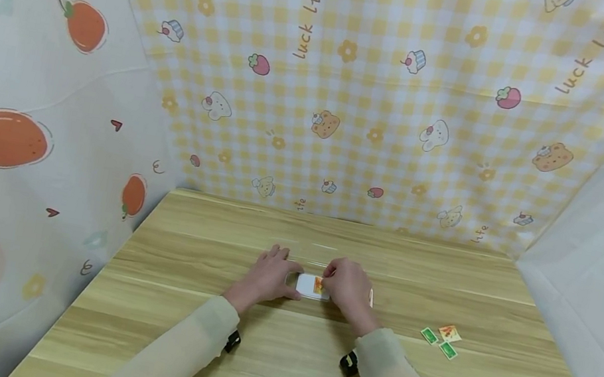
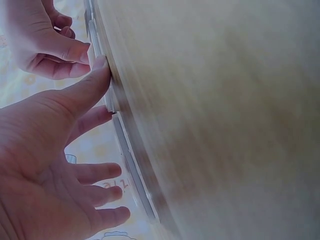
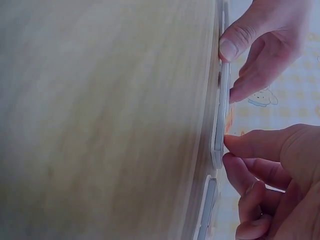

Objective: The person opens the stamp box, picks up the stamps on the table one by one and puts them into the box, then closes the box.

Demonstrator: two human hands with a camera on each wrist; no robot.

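Note:
A white flat slab (image 1: 306, 285) with rounded corners lies on the table between both hands. On its right part sits a small orange-printed sticker (image 1: 318, 285). My left hand (image 1: 270, 275) grips the slab's left end between thumb and forefinger, the other fingers spread out. With thumb and forefinger, my right hand (image 1: 348, 286) pinches the sticker's right side, its remaining fingers curled in. Edge-on, the slab (image 3: 220, 110) shows as a thin pale strip in the right wrist view. How much of the sticker touches the slab cannot be told.
Two small green cards (image 1: 447, 350) and an orange-printed piece (image 1: 449, 333) lie to the right on the wooden table (image 1: 269, 371). A white edge (image 1: 371, 297) shows beside the right hand. Faint clear outlines lie behind the hands. A patterned curtain (image 1: 379, 94) hangs behind.

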